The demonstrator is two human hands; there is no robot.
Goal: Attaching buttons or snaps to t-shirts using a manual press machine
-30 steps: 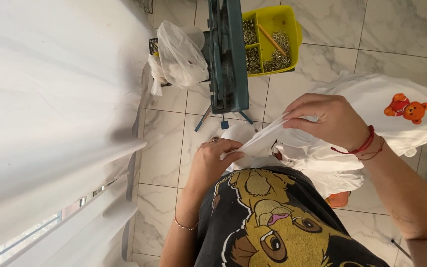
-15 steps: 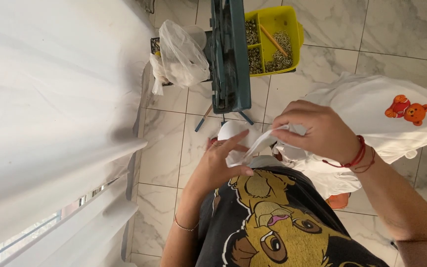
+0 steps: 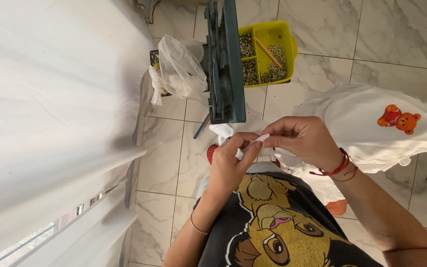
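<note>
Presently, both hands meet just above the lap: the left hand (image 3: 231, 160) and the right hand (image 3: 302, 141) each have fingers pinching an edge of the white garment (image 3: 371, 128), which trails to the right over the knee. Just beyond stands a teal press machine (image 3: 226, 64). Behind it, touching, sits a yellow tray (image 3: 285, 37) of metal snaps.

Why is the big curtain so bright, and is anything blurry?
Head view: the white curtain glows with daylight behind it, nearly washed out, with soft shadow along its edge on the tiled floor; the left hand and right hand pinching white cloth look fairly sharp.
</note>
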